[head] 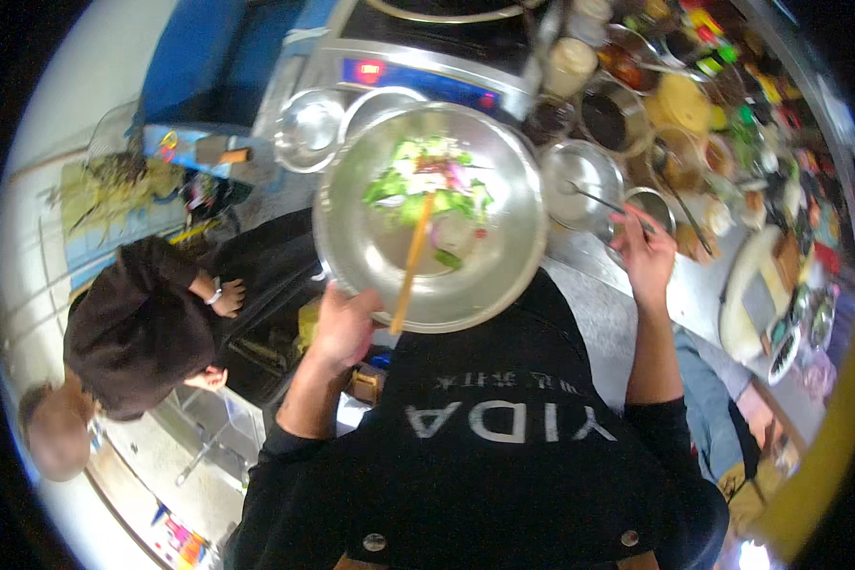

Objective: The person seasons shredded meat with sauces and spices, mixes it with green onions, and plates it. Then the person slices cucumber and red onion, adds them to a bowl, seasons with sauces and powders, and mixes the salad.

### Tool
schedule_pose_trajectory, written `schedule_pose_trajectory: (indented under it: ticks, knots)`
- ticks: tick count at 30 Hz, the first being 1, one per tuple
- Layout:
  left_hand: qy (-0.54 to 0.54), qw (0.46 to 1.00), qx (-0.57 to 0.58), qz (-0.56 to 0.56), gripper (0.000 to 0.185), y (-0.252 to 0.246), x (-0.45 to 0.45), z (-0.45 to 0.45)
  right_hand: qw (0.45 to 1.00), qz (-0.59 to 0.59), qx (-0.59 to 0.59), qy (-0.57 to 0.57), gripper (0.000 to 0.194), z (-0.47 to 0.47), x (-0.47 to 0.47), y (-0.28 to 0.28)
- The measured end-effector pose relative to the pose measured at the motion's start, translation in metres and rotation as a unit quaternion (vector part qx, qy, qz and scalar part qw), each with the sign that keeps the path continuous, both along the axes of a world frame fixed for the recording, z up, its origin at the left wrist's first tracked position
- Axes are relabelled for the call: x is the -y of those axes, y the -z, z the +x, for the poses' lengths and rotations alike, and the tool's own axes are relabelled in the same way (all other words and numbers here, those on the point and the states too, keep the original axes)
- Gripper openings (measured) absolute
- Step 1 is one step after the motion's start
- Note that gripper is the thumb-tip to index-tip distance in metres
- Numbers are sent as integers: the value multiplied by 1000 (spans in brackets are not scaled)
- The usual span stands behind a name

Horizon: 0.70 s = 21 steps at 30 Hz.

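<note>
A wide steel bowl is gripped at its near left rim by my left hand. Chopped green and pale vegetables with some reddish pieces lie in it, and a wooden stick, perhaps chopsticks, leans from the food over the near rim. To the right, my right hand holds the dark handle of a spoon, whose end reaches into a steel bowl of pale contents. Another small metal container stands partly behind that hand.
An induction cooker stands ahead, with small metal bowls before it. Sauce tubs and jars crowd the right. A round cutting board bears a cleaver. A person in dark clothes is at left, another person at right.
</note>
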<state>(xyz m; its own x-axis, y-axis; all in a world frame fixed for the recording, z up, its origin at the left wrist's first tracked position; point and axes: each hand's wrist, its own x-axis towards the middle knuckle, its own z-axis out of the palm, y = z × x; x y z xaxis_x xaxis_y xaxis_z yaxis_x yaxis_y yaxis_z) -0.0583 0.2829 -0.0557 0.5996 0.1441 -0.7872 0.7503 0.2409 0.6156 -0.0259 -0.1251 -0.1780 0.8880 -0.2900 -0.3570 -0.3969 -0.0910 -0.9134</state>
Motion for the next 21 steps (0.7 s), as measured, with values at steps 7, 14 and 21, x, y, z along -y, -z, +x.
schedule_pose_trajectory:
  ticks: [7, 14, 21]
  knots:
    - [51, 997, -43, 43, 50, 3, -4, -3, 986, -155, -32, -59, 31, 5, -14, 13]
    - [-15, 999, 29, -8, 52, 10, -1, -9, 995, -49, -45, -75, 31, 13, -27, 1]
    - [-3, 999, 24, 23, 48, 6, 3, -8, 999, 34, -24, 3, 26, 14, -6, -7]
